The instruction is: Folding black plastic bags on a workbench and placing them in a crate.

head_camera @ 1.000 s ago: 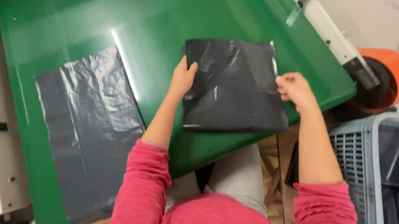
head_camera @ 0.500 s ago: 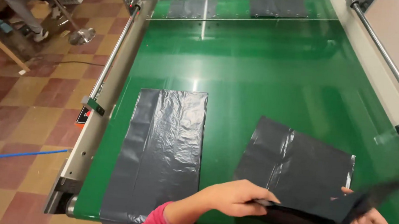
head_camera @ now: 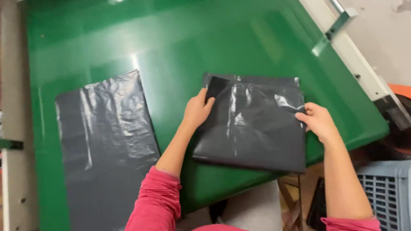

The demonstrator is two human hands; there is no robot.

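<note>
Hands pinch opposite edges of the folded black bag (head_camera: 253, 126): left hand (head_camera: 197, 111) grasping its left side, right hand (head_camera: 318, 120) its right.

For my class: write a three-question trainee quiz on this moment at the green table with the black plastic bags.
1. True or false: both hands touch the folded black bag.
2. Which hand grips its right edge: A) left hand, B) right hand?
3. What lies flat on the green table, left of the person's left arm?

Key: 1 true; 2 B; 3 an unfolded black bag.
</note>
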